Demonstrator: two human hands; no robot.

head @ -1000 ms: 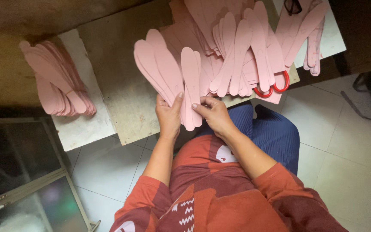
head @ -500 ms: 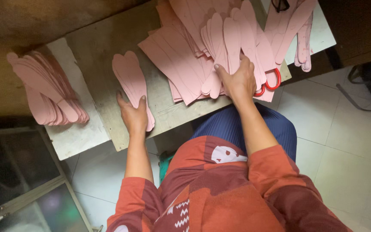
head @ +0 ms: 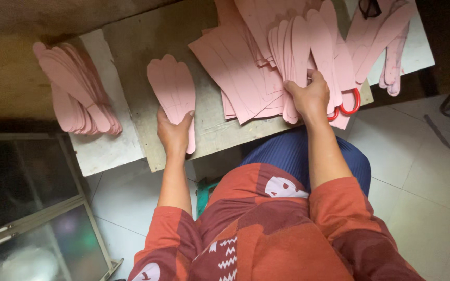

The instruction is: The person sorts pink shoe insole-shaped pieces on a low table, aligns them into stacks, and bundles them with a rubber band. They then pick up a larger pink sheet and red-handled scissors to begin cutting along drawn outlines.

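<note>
On the near edge of the workbench [head: 131, 62], left of centre, the left hand [head: 174, 132] is closed on a small fanned bundle of pink insole-shaped cutouts [head: 172, 88], thumb on top at the heel end, toes pointing to the far edge. Bundle lies flat on the bare board.

Change vs a second ago: both hands were together at the middle of the near edge, working one cutout out of the big spread. Half a second ago the left had already carried its bundle left. Now it sits slightly further out and squared up, well apart from the main heap.

Right hand [head: 309, 96] has gone the other way: at the near-right part of the bench, fingers curled into the near ends of the upright pink cutouts in the main heap [head: 298, 47], gripping several. Pink uncut sheets [head: 235, 73] lie under that heap. Red-handled scissors [head: 346, 104] lie just right of the right hand, untouched.

Separate finished-looking stack of cutouts [head: 74, 88] rests on the pale slab [head: 105, 151] at the far left, not touched.

Read: one batch split off and parked, next batch being gathered.
</note>
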